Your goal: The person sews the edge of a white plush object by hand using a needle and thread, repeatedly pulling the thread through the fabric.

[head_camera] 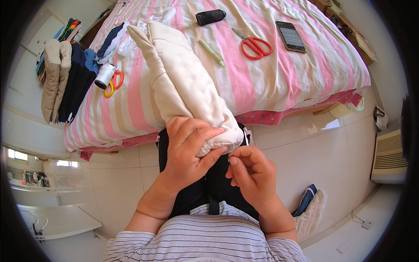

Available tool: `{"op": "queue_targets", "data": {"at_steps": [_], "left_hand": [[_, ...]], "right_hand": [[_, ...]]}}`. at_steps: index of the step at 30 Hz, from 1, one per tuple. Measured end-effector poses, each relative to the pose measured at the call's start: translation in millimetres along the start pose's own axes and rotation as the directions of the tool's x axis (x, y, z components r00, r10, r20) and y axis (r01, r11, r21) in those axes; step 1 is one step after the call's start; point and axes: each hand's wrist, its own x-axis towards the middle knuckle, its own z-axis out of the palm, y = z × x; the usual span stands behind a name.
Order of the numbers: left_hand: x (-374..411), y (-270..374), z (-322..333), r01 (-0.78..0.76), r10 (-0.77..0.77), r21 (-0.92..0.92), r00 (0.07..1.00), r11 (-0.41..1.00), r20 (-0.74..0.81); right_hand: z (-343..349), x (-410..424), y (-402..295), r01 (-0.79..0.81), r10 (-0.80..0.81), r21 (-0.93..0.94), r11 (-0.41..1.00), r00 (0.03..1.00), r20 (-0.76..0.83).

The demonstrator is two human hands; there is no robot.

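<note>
A cream quilted fabric piece (183,75), long and padded like a sleeve or leg, slants from the bed onto my lap. My left hand (188,144) grips its near end, fingers on top and thumb along the gathered greyish hem (219,147). Just right of that hem, my right hand (252,173) has thumb and forefinger pinched together. A tiny pale, thin thing shows at those fingertips, too small to name surely; it could be a needle or thread. The far end of the piece splits into two flaps on the bed.
On the striped bedspread (242,85) lie red-handled scissors (255,47), a green pen (211,52), a smartphone (291,36), a black cylindrical case (210,17), a white thread spool (105,75) and orange-yellow-handled scissors (114,84). Padded garments (55,82) hang at left; another padded piece (311,213) is on the floor.
</note>
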Motion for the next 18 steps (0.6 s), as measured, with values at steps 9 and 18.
{"op": "queue_targets", "data": {"at_steps": [9, 18], "left_hand": [[-0.6, 1.8, -0.3, 0.032, -0.032, -0.014, 0.999, 0.999, 0.005], [-0.8, 1.2, -0.1, 0.002, -0.002, -0.003, 1.0, 1.0, -0.009]], "right_hand": [[0.8, 1.5, -0.5, 0.026, -0.027, -0.056, 0.998, 1.0, -0.013], [4.6, 2.3, 2.0, 0.041, -0.043, -0.061, 0.997, 0.999, -0.034]]}}
